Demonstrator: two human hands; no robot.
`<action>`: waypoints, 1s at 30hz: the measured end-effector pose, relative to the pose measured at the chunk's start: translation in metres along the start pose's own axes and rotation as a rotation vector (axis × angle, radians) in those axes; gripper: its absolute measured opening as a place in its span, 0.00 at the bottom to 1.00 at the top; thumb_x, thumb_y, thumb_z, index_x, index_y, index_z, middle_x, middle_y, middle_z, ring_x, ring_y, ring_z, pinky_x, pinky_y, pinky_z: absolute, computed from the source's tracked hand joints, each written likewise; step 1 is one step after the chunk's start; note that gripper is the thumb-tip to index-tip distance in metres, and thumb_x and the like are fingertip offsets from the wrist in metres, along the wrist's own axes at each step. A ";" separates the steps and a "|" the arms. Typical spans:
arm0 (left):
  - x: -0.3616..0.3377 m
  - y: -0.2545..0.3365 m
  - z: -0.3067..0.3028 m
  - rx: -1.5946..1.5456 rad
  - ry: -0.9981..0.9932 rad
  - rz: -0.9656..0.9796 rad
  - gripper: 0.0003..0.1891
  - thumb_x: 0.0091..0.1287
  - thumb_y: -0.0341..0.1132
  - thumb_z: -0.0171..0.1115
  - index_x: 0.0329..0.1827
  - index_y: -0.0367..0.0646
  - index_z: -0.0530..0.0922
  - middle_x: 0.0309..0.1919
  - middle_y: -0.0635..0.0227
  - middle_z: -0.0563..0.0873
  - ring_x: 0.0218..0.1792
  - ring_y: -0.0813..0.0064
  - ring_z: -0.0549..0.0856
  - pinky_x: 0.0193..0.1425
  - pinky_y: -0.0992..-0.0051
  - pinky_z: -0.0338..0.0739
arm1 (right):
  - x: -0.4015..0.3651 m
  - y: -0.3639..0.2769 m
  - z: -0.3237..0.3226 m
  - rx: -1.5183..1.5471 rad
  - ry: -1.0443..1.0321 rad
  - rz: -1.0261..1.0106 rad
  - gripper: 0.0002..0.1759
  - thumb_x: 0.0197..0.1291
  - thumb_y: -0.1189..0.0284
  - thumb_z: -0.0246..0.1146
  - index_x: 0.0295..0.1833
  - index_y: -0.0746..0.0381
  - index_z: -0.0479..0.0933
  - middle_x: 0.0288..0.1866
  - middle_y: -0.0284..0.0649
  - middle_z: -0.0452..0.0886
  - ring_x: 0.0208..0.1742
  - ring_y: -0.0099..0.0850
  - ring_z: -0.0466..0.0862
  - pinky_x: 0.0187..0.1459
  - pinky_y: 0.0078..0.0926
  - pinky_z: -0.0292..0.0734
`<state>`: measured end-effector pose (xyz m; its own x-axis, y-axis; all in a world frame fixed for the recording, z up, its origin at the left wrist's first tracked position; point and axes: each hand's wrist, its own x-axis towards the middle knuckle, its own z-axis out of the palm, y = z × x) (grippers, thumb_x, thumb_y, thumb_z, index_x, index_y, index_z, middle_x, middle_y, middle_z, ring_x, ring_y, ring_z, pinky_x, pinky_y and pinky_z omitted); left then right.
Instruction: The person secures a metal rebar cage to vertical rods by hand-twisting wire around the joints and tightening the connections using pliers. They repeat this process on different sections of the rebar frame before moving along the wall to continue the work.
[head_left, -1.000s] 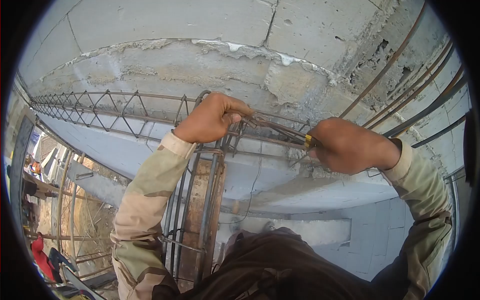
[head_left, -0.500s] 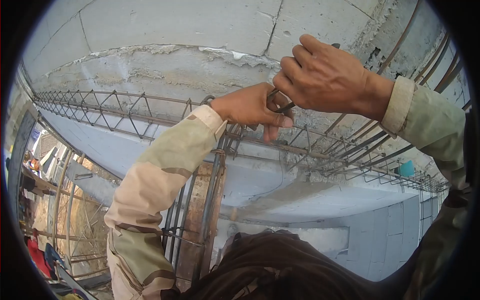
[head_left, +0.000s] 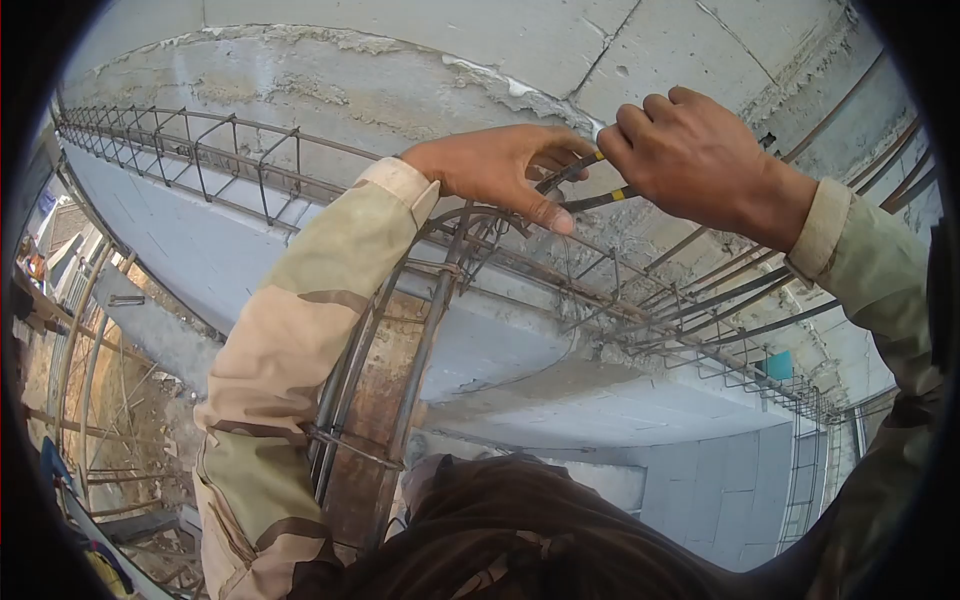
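Note:
My right hand (head_left: pixel 690 165) is closed in a fist around black handles with yellow bands (head_left: pixel 605 197), which look like those of pliers or pincers. The two handles spread apart toward the fist and come closer together on the left, where the tool's head is hidden. My left hand (head_left: pixel 500 175) is held around that end, thumb apart from its bent fingers, palm side partly hidden. Below the left hand, a horizontal rebar cage (head_left: pixel 540 270) meets upright rebar (head_left: pixel 425 350) at a tied joint.
A block wall (head_left: pixel 480 50) with a rough mortar ledge rises ahead. Several long bars (head_left: pixel 750 290) bend up at the right, close to my right forearm. A rusty board (head_left: pixel 370 420) stands behind the upright bars. Wooden scaffold poles (head_left: pixel 75 330) are lower down at the left.
My right hand has moved right and slightly down, uncovering the yellow-banded handles. My left hand's fingers have loosened, with the thumb further from them. The view has shifted a little.

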<state>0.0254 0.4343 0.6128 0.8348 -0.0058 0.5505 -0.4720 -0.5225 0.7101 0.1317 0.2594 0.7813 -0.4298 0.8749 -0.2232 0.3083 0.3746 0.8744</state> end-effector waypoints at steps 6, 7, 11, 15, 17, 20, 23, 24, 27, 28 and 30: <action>0.017 0.026 0.009 -0.027 -0.118 -0.278 0.21 0.69 0.46 0.76 0.30 0.35 0.82 0.22 0.64 0.89 0.23 0.73 0.83 0.32 0.68 0.77 | 0.008 0.017 0.023 -0.146 0.210 -0.102 0.08 0.65 0.67 0.66 0.43 0.59 0.78 0.33 0.35 0.80 0.36 0.31 0.86 0.40 0.31 0.81; 0.016 0.026 0.011 -0.030 -0.110 -0.277 0.21 0.69 0.46 0.76 0.30 0.35 0.82 0.22 0.64 0.89 0.23 0.73 0.83 0.32 0.68 0.77 | 0.005 0.013 0.025 -0.072 0.151 -0.064 0.08 0.65 0.66 0.66 0.43 0.59 0.78 0.33 0.36 0.80 0.36 0.32 0.86 0.40 0.32 0.81; 0.008 0.000 0.036 0.365 0.186 0.090 0.20 0.68 0.47 0.75 0.34 0.36 0.84 0.20 0.55 0.83 0.23 0.56 0.84 0.33 0.63 0.78 | 0.010 0.004 -0.041 0.277 -0.408 0.080 0.08 0.64 0.73 0.68 0.45 0.65 0.80 0.33 0.46 0.85 0.40 0.40 0.91 0.42 0.41 0.84; 0.005 0.005 0.043 0.610 0.160 0.411 0.18 0.70 0.45 0.72 0.42 0.35 0.84 0.23 0.53 0.85 0.31 0.45 0.86 0.43 0.55 0.80 | 0.028 0.007 -0.045 0.951 -1.074 0.174 0.16 0.68 0.67 0.69 0.45 0.73 0.83 0.34 0.50 0.87 0.44 0.40 0.92 0.45 0.41 0.86; 0.003 0.024 0.029 0.498 -0.053 0.063 0.28 0.66 0.53 0.75 0.53 0.33 0.84 0.34 0.52 0.91 0.42 0.49 0.91 0.51 0.56 0.84 | 0.024 0.006 -0.038 1.011 -1.140 0.340 0.20 0.71 0.63 0.69 0.49 0.74 0.85 0.35 0.49 0.87 0.40 0.45 0.91 0.45 0.41 0.85; -0.002 0.009 -0.005 0.128 -0.024 0.200 0.46 0.60 0.65 0.76 0.68 0.32 0.78 0.53 0.49 0.91 0.58 0.52 0.90 0.61 0.57 0.84 | -0.007 -0.007 -0.025 0.817 -0.368 0.260 0.19 0.70 0.63 0.69 0.41 0.72 0.83 0.35 0.48 0.86 0.35 0.55 0.88 0.44 0.46 0.83; -0.002 0.012 -0.023 -0.098 -0.089 -0.032 0.59 0.56 0.75 0.73 0.76 0.31 0.71 0.67 0.49 0.85 0.67 0.53 0.85 0.69 0.57 0.82 | 0.002 -0.009 -0.030 0.821 -0.609 0.207 0.14 0.67 0.67 0.69 0.41 0.69 0.80 0.39 0.51 0.86 0.35 0.57 0.88 0.43 0.49 0.83; 0.000 0.014 -0.022 -0.069 -0.167 -0.048 0.59 0.58 0.77 0.69 0.76 0.30 0.71 0.67 0.46 0.84 0.68 0.52 0.84 0.70 0.59 0.81 | -0.010 -0.028 -0.026 0.578 -0.488 0.240 0.14 0.62 0.73 0.69 0.49 0.66 0.76 0.40 0.55 0.84 0.35 0.57 0.88 0.40 0.52 0.83; 0.002 0.018 -0.010 -0.053 -0.312 -0.120 0.61 0.56 0.77 0.69 0.77 0.29 0.69 0.66 0.42 0.84 0.68 0.52 0.84 0.70 0.60 0.81 | -0.044 -0.082 0.023 0.584 -0.352 0.429 0.20 0.57 0.76 0.69 0.54 0.63 0.70 0.37 0.53 0.82 0.33 0.54 0.88 0.35 0.52 0.83; 0.004 0.017 -0.007 -0.037 -0.352 -0.125 0.57 0.59 0.75 0.70 0.75 0.29 0.72 0.65 0.39 0.84 0.66 0.50 0.85 0.70 0.59 0.81 | -0.051 -0.105 0.041 0.609 -0.295 0.492 0.22 0.56 0.77 0.68 0.54 0.61 0.69 0.36 0.51 0.81 0.33 0.53 0.88 0.34 0.52 0.83; 0.010 0.016 0.003 0.053 -0.407 -0.132 0.55 0.60 0.73 0.71 0.73 0.29 0.74 0.64 0.38 0.84 0.65 0.49 0.86 0.69 0.59 0.81 | -0.054 -0.139 0.073 0.626 -0.215 0.550 0.23 0.54 0.78 0.68 0.55 0.60 0.68 0.36 0.49 0.80 0.33 0.53 0.88 0.33 0.52 0.82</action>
<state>0.0270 0.4229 0.6282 0.9357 -0.2664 0.2315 -0.3477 -0.5840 0.7335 0.1740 0.1822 0.6402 0.0686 0.9972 0.0308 0.8642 -0.0748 0.4975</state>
